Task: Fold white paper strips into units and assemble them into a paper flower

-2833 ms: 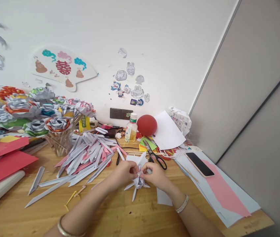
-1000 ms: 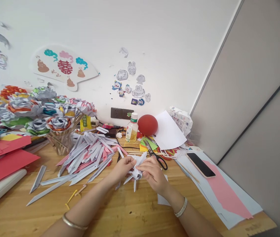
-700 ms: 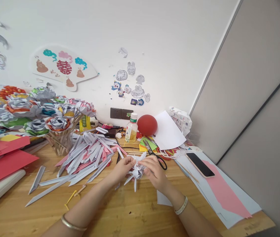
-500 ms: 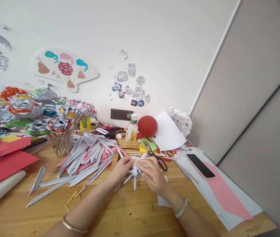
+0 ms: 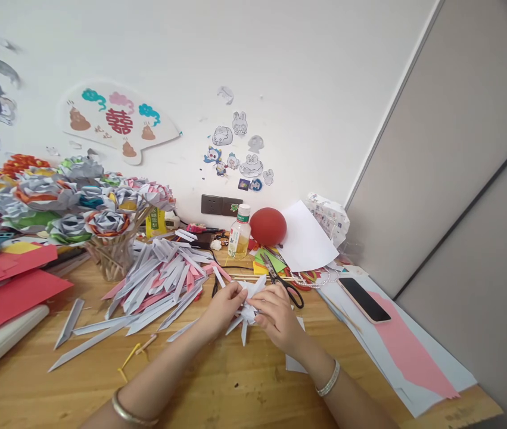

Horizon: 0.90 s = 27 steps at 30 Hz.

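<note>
Between my two hands, just above the wooden table, is a white folded-paper flower (image 5: 247, 316) with pointed strips sticking out all round. My left hand (image 5: 225, 307) pinches its left side with thumb and forefinger. On the right side, the bent fingers of my right hand (image 5: 277, 313) press on the paper near the flower's middle. My fingers cover part of the folds. To the left lies a heap of folded white and pink paper strips (image 5: 170, 274). Black-handled scissors (image 5: 295, 295) rest just behind my right hand.
A jar of paper flowers (image 5: 112, 259) stands at the left, near red paper (image 5: 16, 304). At the back are a bottle (image 5: 239, 235) and a red balloon (image 5: 268, 226). A phone (image 5: 364, 300) lies on paper sheets at the right.
Both hands stay at the flower, with only slight finger movement. A white strip now shows more plainly beside my left wrist. The whole view has shifted very slightly.
</note>
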Motion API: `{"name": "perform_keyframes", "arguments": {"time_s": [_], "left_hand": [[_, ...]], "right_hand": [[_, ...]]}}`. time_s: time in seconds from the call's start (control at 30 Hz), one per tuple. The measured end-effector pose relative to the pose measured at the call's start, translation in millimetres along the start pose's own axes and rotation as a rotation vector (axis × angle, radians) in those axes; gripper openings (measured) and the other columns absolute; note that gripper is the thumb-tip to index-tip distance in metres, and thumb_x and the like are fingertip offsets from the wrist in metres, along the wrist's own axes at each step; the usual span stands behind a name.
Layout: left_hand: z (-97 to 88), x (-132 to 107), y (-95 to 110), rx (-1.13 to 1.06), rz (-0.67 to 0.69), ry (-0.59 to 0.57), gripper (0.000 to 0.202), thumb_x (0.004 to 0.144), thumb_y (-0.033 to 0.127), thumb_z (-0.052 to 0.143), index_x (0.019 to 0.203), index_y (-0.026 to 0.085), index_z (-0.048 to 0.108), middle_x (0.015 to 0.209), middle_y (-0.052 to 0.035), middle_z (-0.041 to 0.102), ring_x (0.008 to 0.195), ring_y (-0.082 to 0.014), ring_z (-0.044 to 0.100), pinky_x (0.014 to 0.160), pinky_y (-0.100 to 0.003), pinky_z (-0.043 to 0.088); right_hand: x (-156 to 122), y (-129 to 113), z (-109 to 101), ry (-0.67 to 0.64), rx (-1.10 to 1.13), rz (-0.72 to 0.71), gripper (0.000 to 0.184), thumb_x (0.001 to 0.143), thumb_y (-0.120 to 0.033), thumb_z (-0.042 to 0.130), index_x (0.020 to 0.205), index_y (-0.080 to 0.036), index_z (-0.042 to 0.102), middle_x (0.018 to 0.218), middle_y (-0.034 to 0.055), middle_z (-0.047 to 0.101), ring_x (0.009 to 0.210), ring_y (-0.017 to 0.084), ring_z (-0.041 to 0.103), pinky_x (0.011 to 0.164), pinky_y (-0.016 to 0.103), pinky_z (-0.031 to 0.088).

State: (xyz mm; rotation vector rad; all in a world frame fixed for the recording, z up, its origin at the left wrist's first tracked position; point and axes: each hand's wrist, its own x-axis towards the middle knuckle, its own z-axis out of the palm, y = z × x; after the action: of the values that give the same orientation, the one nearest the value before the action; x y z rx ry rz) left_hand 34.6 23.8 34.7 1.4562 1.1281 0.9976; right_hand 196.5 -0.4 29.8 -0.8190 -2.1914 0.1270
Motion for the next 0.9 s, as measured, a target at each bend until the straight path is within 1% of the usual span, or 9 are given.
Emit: {"name": "perform_keyframes", "arguments": {"time_s": [0.1, 0.2, 0.33, 0.47, 0.6, 0.8, 0.9], "left_hand": [[-1.3, -0.6, 2.1, 0.020, 0.014, 0.016, 0.032, 0.064, 0.049, 0.052, 0.058, 0.020, 0.038, 0.052, 0.0081, 0.037, 0.046, -0.0089, 0.034, 0.044, -0.020, 0.028], [-1.9, -0.5, 1.4, 0.029, 0.021, 0.031, 0.033, 0.065, 0.049, 0.052, 0.058, 0.020, 0.038, 0.052, 0.0077, 0.038, 0.047, -0.0093, 0.036, 0.044, -0.021, 0.029], [-2.2, 0.8, -1.7, 0.044, 0.030, 0.049, 0.033, 0.066, 0.050, 0.050, 0.058, 0.020, 0.039, 0.052, 0.0076, 0.037, 0.047, -0.0097, 0.036, 0.045, -0.021, 0.030], [-0.4, 1.4, -3.1, 0.075, 0.049, 0.037, 0.032, 0.063, 0.048, 0.053, 0.054, 0.020, 0.039, 0.051, 0.0068, 0.038, 0.049, -0.0105, 0.036, 0.047, -0.022, 0.029], [1.4, 1.1, -3.6, 0.079, 0.043, 0.032, 0.033, 0.063, 0.048, 0.053, 0.054, 0.020, 0.038, 0.051, 0.0069, 0.037, 0.049, -0.0103, 0.034, 0.047, -0.021, 0.028], [-1.6, 0.8, -3.5, 0.038, -0.004, 0.041, 0.035, 0.062, 0.052, 0.051, 0.057, 0.021, 0.037, 0.052, 0.0072, 0.036, 0.047, -0.0097, 0.034, 0.045, -0.021, 0.029], [-0.9, 0.2, -3.8, 0.020, -0.023, 0.037, 0.034, 0.063, 0.052, 0.050, 0.059, 0.021, 0.037, 0.053, 0.0070, 0.037, 0.048, -0.0101, 0.037, 0.045, -0.021, 0.032]], "right_hand": [[-0.5, -0.9, 2.5, 0.012, 0.037, 0.036, 0.043, 0.090, -0.048, 0.029, 0.108, -0.023, 0.059, 0.096, 0.0054, 0.062, 0.091, 0.021, 0.044, 0.082, 0.040, 0.033], [-0.5, -2.1, 2.7, 0.007, 0.043, 0.022, 0.044, 0.089, -0.050, 0.029, 0.101, -0.022, 0.061, 0.094, 0.0057, 0.062, 0.091, 0.022, 0.045, 0.083, 0.040, 0.033], [-0.2, -3.9, 1.3, -0.014, 0.034, -0.002, 0.044, 0.089, -0.050, 0.029, 0.102, -0.020, 0.059, 0.096, 0.0068, 0.061, 0.092, 0.021, 0.045, 0.084, 0.039, 0.033], [-1.0, -3.6, 2.7, -0.038, 0.028, 0.008, 0.044, 0.089, -0.050, 0.028, 0.098, -0.020, 0.059, 0.093, 0.0062, 0.062, 0.090, 0.021, 0.044, 0.084, 0.038, 0.033], [-1.9, -2.6, 5.0, -0.061, 0.015, 0.001, 0.041, 0.089, -0.048, 0.031, 0.100, -0.020, 0.058, 0.093, 0.0061, 0.062, 0.089, 0.021, 0.045, 0.083, 0.038, 0.033], [-1.9, -1.2, 5.5, -0.045, 0.025, -0.024, 0.037, 0.090, -0.043, 0.033, 0.103, -0.020, 0.059, 0.092, 0.0064, 0.062, 0.089, 0.021, 0.046, 0.083, 0.039, 0.033], [-1.8, -0.8, 5.8, -0.057, 0.012, -0.019, 0.037, 0.086, -0.048, 0.039, 0.104, -0.021, 0.058, 0.093, 0.0063, 0.061, 0.090, 0.022, 0.046, 0.083, 0.039, 0.033]]}}
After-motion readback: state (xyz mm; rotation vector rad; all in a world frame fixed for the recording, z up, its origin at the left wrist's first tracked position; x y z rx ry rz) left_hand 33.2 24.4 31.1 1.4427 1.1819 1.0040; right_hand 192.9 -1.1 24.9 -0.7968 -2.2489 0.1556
